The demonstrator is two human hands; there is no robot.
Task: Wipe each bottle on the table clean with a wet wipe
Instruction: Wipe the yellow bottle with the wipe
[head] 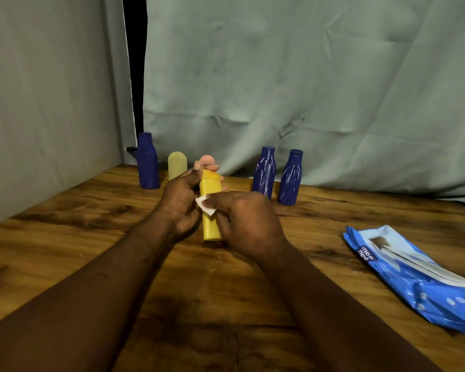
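Note:
A yellow bottle [210, 210] stands upright in the middle of the wooden table [65, 251]. My left hand [180, 202] grips its upper part from the left. My right hand [247, 218] pinches a small white wet wipe [205, 204] against the bottle's front. At the back stand three dark blue bottles: one at the left [147, 161], two at the right [264, 171] [290, 177]. A pale yellow bottle [177, 165] and a pink bottle [206, 160], mostly hidden by my fingers, stand behind the yellow one.
A blue wet-wipe pack [414, 272] lies at the table's right edge. Grey-green cloth hangs behind and to the left of the table [306, 89], with a dark gap [134, 63] between the sheets.

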